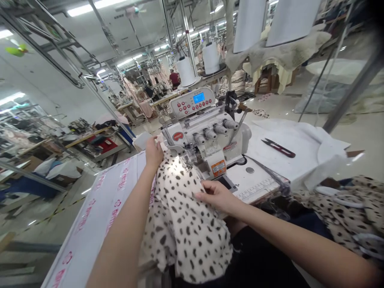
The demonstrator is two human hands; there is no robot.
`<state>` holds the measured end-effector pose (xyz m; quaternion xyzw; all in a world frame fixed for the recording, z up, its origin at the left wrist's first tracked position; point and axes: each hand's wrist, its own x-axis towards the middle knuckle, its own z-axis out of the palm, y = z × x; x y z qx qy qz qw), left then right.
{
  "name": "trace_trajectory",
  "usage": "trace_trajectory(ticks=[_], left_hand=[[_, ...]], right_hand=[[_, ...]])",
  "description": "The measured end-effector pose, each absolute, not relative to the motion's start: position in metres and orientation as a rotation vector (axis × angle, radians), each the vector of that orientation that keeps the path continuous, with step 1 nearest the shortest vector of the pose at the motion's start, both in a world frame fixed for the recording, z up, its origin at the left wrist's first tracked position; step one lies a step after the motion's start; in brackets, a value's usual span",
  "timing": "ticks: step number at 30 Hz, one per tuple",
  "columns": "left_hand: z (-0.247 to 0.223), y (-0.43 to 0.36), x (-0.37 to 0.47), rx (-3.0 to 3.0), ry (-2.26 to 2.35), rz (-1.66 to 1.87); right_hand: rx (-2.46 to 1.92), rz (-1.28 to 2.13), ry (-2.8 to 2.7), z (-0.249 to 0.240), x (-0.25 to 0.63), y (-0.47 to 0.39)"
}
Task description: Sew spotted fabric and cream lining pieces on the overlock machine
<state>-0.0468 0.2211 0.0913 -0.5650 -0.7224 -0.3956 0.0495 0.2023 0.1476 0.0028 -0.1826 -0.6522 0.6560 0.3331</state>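
A cream fleece fabric piece with dark spots [192, 216] lies at the serger [207, 136] and hangs over the table's front edge. Its upper part sits under the lit needle area. My left hand [154, 154] grips the far edge of the cloth, left of the machine's head. Nearer to me, my right hand [220, 196] pinches the cloth's right edge between thumb and fingers, just below the presser foot. The serger's blue display [199, 98] is lit.
Thread snips [279, 148] lie on white cloth [303, 148] to the right. More spotted fabric [336, 216] is heaped at lower right. Large thread cones [186, 72] stand behind the machine. Printed plastic [105, 200] covers the table on the left. A person [174, 79] is far back.
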Motion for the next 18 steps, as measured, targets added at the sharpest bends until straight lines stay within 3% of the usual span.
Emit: trace_trajectory(ticks=[4, 8, 12, 15, 18], left_hand=[[0.059, 0.141, -0.044, -1.666, -2.460, -1.222], [0.023, 0.032, -0.031, -2.030, -2.722, -1.235], [0.052, -0.013, -0.058, -2.019, -3.065, -1.086], [0.107, 0.003, -0.102, -1.660, -2.680, -0.579], [0.141, 0.029, -0.111, -1.515, -2.115, -0.474]], right_hand=[[-0.489, 1.749, -1.874, -0.007, 0.226, 0.127], [-0.520, 1.735, -1.915, -0.013, 0.241, 0.113], [-0.574, 1.731, -1.839, -0.010, 0.228, 0.099], [-0.523, 1.903, -1.623, -0.008, 0.212, 0.083], [-0.474, 1.836, -1.522, -0.014, 0.204, 0.068]])
